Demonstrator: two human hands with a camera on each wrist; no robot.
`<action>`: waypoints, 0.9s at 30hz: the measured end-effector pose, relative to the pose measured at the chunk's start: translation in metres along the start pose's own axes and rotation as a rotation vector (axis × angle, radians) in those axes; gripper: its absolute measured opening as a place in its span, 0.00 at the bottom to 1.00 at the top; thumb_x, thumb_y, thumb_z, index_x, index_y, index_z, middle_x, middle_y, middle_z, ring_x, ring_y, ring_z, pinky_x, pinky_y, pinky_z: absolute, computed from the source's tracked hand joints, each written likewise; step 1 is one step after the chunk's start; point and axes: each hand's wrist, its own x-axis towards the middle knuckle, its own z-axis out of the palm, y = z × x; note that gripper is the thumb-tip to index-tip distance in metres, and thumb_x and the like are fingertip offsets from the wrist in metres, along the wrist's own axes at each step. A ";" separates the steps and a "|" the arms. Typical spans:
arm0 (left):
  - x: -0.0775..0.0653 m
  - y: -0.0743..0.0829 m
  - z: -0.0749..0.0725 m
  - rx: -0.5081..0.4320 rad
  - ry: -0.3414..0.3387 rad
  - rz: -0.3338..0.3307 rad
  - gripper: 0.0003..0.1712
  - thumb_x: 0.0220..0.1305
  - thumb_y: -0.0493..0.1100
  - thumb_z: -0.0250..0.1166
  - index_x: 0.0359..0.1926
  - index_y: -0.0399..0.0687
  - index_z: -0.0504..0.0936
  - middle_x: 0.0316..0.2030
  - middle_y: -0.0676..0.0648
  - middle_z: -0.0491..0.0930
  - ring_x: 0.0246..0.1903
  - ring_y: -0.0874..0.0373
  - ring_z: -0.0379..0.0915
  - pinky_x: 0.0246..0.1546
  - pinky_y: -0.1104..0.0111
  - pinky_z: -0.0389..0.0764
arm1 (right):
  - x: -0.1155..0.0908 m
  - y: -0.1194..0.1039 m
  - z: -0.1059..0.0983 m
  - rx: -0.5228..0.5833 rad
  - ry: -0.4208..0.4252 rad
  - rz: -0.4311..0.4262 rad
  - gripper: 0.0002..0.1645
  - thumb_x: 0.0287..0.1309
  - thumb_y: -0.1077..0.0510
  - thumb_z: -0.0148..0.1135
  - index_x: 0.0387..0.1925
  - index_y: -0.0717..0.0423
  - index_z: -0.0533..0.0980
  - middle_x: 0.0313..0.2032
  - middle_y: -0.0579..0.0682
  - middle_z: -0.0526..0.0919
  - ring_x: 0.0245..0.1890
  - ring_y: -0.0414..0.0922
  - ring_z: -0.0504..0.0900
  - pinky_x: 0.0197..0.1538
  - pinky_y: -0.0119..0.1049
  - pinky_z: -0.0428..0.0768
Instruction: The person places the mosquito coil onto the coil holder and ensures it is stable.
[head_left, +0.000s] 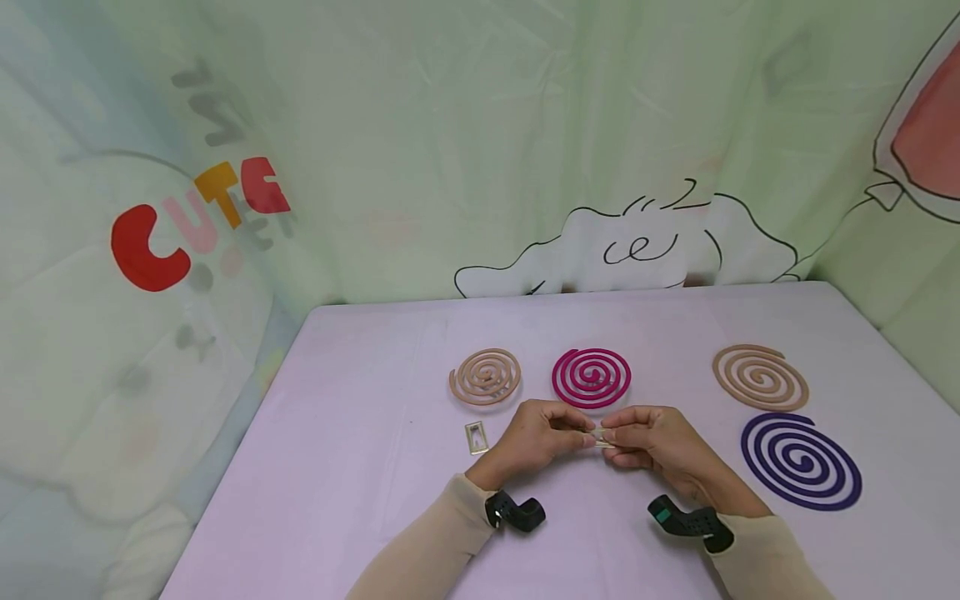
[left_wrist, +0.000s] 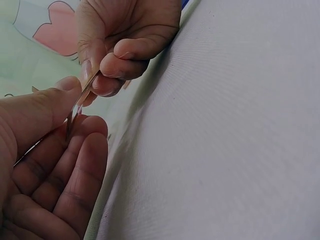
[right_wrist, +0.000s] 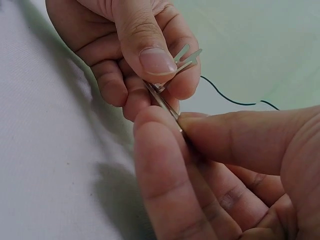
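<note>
A small, thin metal mosquito coil stand (head_left: 602, 439) is held between both hands above the table, just in front of the magenta mosquito coil (head_left: 592, 378). My left hand (head_left: 537, 440) pinches one end between thumb and finger. The opposite end is pinched by my right hand (head_left: 660, 442). In the right wrist view a forked prong of the stand (right_wrist: 189, 61) sticks out past the left thumb; fingertips hide much of the rest. Seen edge-on in the left wrist view, the stand (left_wrist: 90, 85) has a part angled away from its strip. A second stand (head_left: 476, 438), a rectangular frame, lies left of my left hand.
Behind my left hand lies a tan mosquito coil (head_left: 485, 377). To the right are another tan coil (head_left: 761, 378) and, nearer me, a dark purple one (head_left: 801, 461). A pale cloth covers the table (head_left: 337, 417), and a printed curtain (head_left: 420, 150) hangs behind it.
</note>
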 end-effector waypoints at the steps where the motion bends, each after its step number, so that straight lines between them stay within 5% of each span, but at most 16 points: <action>1: 0.000 0.000 0.000 -0.006 0.000 0.000 0.08 0.61 0.33 0.76 0.42 0.39 0.91 0.37 0.44 0.90 0.34 0.71 0.82 0.38 0.79 0.80 | 0.000 0.000 0.000 0.001 -0.005 -0.003 0.11 0.69 0.67 0.62 0.49 0.72 0.78 0.36 0.50 0.87 0.33 0.42 0.89 0.40 0.34 0.88; 27: 0.004 -0.008 0.000 -0.084 -0.024 0.024 0.09 0.62 0.30 0.74 0.43 0.32 0.88 0.39 0.35 0.88 0.32 0.71 0.80 0.34 0.79 0.79 | -0.002 -0.002 -0.001 0.010 -0.007 -0.019 0.11 0.68 0.68 0.62 0.49 0.72 0.79 0.36 0.50 0.88 0.33 0.42 0.90 0.40 0.34 0.88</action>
